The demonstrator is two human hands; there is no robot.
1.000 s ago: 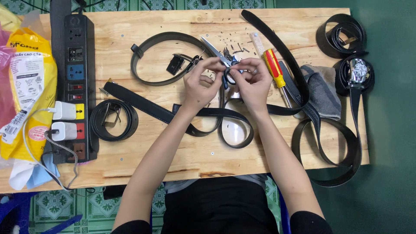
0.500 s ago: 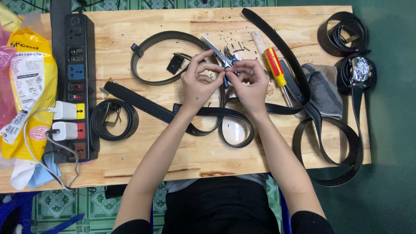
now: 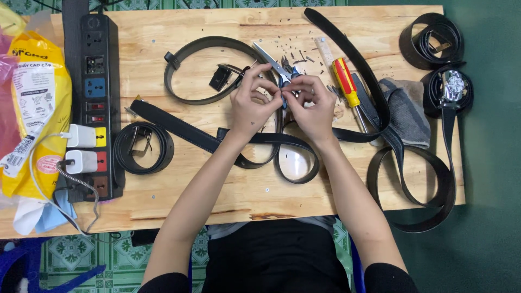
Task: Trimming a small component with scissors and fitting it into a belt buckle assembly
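My left hand point(image 3: 252, 103) and my right hand point(image 3: 310, 104) meet over the middle of the wooden table point(image 3: 217, 201). Both pinch at the end of a black belt point(image 3: 255, 140) that loops below them. Blue-handled scissors point(image 3: 277, 68) lie just above my fingers, their blades pointing up-left; whether my fingers touch the handles I cannot tell. What sits between my fingertips is hidden. A red and yellow screwdriver point(image 3: 345, 84) lies right of my right hand.
A black power strip point(image 3: 93, 70) with two white chargers stands at the left, beside a yellow bag point(image 3: 38, 92). Coiled black belts point(image 3: 144, 147) lie at left, another loop point(image 3: 203, 65) at top, more belts point(image 3: 434, 38) on the right with a grey cloth point(image 3: 407, 108).
Both hands shifted slightly left and down, staying together on the belt end. The scissors stay above them.
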